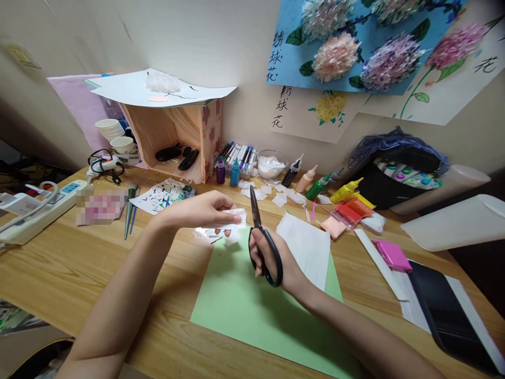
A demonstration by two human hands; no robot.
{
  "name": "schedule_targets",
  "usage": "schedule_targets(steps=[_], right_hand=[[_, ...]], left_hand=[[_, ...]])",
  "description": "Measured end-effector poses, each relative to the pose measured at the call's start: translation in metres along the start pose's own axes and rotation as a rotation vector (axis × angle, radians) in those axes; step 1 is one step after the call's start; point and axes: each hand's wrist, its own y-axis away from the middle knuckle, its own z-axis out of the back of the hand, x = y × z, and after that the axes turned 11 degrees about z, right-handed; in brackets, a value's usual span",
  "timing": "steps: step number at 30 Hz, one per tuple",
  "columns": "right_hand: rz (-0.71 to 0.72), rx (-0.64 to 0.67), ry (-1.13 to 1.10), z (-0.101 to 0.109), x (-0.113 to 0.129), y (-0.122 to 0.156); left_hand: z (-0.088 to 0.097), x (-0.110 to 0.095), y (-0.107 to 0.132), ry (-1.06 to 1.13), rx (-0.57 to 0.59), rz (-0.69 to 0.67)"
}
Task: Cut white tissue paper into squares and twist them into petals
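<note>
Wooden desk (165,316) is standing against a pale wall (221,42), with a green sheet (236,305) lying in front of the person. Black-handled scissors (256,218) are pointing away from the person toward the wall, their tip leaning slightly left; their long axis is running from near handle loops to far tip, the blades lying close together. They are hovering near the far edge of the green sheet, just right of a white paper piece (239,217), whose longer side is running roughly crosswise. Right hand (281,255) is grasping the handle loops, fingers curled. Left hand (211,207), wrist bent, is pinching the white paper piece between thumb and fingers. White sheet (307,245) is lying partly on the green sheet, right of the scissors; loose white squares (280,199) are lying beyond. Overhead, a blue picture (355,52) is bearing the characters "绣球花"; a paler sheet (303,118) below is showing "球花" under a partly covered character, and a flower drawing (445,100) at far right is showing "花". Lettering on the black pouch (390,192) is appearing too small to read.
</note>
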Motion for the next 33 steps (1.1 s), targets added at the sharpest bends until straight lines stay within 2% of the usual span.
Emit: schedule_targets(steps=[6,13,20,23,28,31,33], right_hand=[[0.089,-0.106,0.064,0.005,0.019,-0.005],[0.152,-0.233,0.141,0.013,0.022,-0.007],[0.152,-0.11,0.074,0.014,0.012,-0.013],[0.178,-0.135,0.066,0.018,0.008,-0.015],[0.215,-0.251,0.001,0.03,0.005,-0.023],[0.135,-0.226,-0.106,0.029,0.003,-0.028],[0.063,-0.175,-0.197,0.025,0.0,-0.028]], left_hand=[[-0.015,-0.009,-0.001,-0.014,0.034,-0.04],[-0.007,-0.008,0.001,0.051,-0.041,-0.044],[-0.018,-0.01,-0.005,0.039,-0.068,-0.062],[-0.019,-0.005,-0.012,0.114,-0.07,-0.065],[-0.011,0.004,-0.021,0.159,-0.221,-0.039],[-0.008,0.007,-0.025,0.208,-0.299,-0.061],[-0.007,0.01,-0.028,0.229,-0.406,-0.057]])
